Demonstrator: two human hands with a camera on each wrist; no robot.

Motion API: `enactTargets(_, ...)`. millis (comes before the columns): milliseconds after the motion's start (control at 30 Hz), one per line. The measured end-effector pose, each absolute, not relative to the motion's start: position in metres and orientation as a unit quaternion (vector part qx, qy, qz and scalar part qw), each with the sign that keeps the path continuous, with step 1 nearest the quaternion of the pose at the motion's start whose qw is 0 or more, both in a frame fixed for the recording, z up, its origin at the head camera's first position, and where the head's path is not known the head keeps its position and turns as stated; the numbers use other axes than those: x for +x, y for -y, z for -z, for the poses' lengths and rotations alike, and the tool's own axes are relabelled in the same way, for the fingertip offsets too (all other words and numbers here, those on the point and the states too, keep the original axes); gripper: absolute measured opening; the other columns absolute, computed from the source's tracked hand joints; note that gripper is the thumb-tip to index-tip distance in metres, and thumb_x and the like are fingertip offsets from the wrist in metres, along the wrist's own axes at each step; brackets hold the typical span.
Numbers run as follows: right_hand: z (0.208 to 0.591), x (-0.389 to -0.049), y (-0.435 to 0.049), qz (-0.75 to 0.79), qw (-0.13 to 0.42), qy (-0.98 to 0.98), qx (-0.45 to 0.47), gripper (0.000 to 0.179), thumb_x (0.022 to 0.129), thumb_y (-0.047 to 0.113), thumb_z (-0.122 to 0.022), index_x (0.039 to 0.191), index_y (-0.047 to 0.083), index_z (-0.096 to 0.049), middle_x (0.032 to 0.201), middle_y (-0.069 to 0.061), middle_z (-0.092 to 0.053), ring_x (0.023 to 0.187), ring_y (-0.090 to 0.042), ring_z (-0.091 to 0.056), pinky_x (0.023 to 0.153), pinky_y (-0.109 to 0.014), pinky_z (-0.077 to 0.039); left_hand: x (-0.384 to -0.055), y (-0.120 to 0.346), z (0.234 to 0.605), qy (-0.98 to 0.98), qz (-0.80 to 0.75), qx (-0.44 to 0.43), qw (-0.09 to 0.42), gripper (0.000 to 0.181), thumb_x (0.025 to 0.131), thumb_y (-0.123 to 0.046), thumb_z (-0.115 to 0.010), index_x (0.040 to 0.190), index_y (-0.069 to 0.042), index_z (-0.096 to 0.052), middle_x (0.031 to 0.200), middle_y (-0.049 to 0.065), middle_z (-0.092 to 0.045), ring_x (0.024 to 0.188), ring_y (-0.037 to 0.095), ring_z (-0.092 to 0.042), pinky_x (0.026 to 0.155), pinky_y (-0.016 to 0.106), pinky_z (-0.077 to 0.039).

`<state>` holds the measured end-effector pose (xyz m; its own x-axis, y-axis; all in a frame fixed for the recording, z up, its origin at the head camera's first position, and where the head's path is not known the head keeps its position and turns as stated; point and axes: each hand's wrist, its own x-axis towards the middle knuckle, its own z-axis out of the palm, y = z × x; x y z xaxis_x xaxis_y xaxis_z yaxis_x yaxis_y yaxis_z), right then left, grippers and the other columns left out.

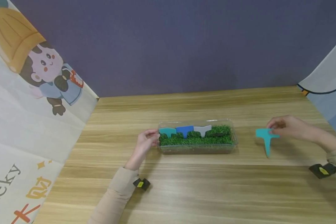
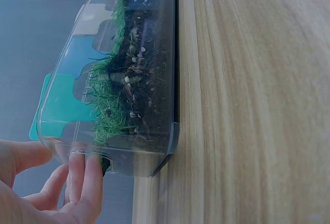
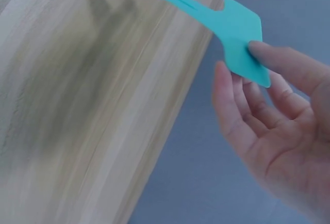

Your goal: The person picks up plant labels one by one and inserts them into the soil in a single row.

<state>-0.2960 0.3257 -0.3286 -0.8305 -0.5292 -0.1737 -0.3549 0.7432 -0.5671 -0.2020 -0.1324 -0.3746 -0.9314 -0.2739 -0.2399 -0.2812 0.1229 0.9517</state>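
My right hand (image 1: 289, 127) pinches a turquoise T-shaped plant label (image 3: 242, 38) by its broad head, between thumb and fingers. The label's pointed stem hangs down over the table, right of a clear plastic box (image 1: 196, 150). Soil (image 2: 147, 74) with green grass (image 1: 218, 140) on top fills the lower part of this box. Along it stand a teal label (image 1: 168, 131), a blue label (image 1: 184, 129) and a white label (image 1: 203, 129) in a row. At the box's left end rests my left hand (image 1: 146, 142), its fingertips (image 2: 93, 164) against the end wall.
The box stands on a wood-grain table (image 1: 184, 189). Behind the table rises a dark blue-grey panel (image 1: 184, 46). A pale sheet with a cartoon figure (image 1: 49, 65) borders the left side, and another printed sheet (image 1: 330, 77) the right.
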Motion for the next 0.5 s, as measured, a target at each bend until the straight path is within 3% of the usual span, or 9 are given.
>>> enactTargets(200, 0.32, -0.293, -0.317, 0.256, 0.161, -0.925, -0.231, 0.017, 0.087, 0.01, -0.055, 0.101, 0.002, -0.059, 0.091, -0.005, -0.06, 0.073, 0.004, -0.049, 0.057, -0.024, -0.045, -0.202, 0.132, 0.375, -0.747, -0.638, -0.187, 0.003, 0.027, 0.081, -0.002, -0.058, 0.108, 0.003, -0.057, 0.094, 0.014, -0.059, 0.071, 0.02, -0.058, 0.063, 0.025, -0.051)
enactTargets(500, 0.314, -0.287, -0.308, 0.267, 0.097, -0.926, -0.249, 0.013, 0.084, 0.01, -0.059, 0.096, 0.006, -0.061, 0.084, 0.001, -0.06, 0.074, 0.009, -0.047, 0.059, -0.02, -0.045, -0.202, 0.132, 0.375, -0.75, -0.635, -0.185, 0.001, 0.027, 0.082, -0.002, -0.059, 0.108, 0.002, -0.057, 0.092, 0.013, -0.06, 0.069, 0.018, -0.058, 0.063, 0.025, -0.05)
